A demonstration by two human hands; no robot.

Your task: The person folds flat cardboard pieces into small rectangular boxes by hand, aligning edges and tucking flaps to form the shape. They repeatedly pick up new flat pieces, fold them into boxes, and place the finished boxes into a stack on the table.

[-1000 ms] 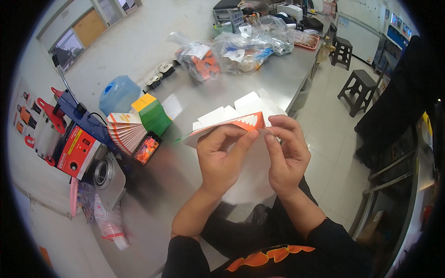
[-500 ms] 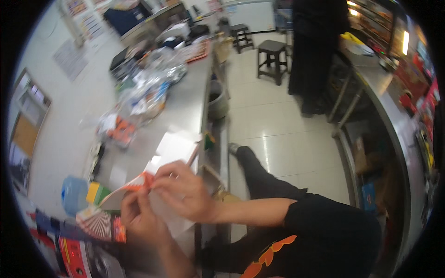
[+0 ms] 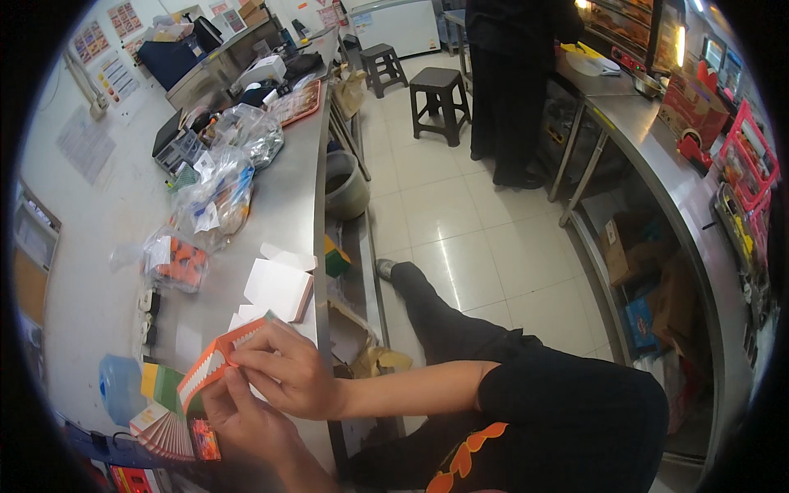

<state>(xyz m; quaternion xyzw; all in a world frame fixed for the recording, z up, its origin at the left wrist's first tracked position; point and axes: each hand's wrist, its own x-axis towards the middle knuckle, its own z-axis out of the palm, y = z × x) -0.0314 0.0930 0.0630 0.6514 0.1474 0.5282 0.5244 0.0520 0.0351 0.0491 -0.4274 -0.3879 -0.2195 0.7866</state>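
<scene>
Close together over the left table, both my hands are closed on an orange paper carton (image 3: 207,367) with white jagged, tooth-like bands and green edges. My left hand (image 3: 253,423) pinches its lower edge between thumb and fingers. From the right, my right hand (image 3: 289,371) presses its fingers on the middle of the carton, near the left thumb, and covers part of it. Just beyond the hands lies a white paper box (image 3: 279,289) with its flaps raised. Left of the hands is a fanned stack of folded cartons (image 3: 164,431), beside a green and yellow box (image 3: 162,384).
Clear plastic bags (image 3: 215,197) lie along the steel table (image 3: 288,197). A blue water jug (image 3: 121,380) stands by the wall. Dark stools (image 3: 440,103) and a person in black (image 3: 509,90) are farther off. A steel counter (image 3: 629,123) runs along the right.
The whole scene has shifted left in view and is sharper. The carton is spread wider and turned, showing more of its jagged bands. Both hands still hold it.
</scene>
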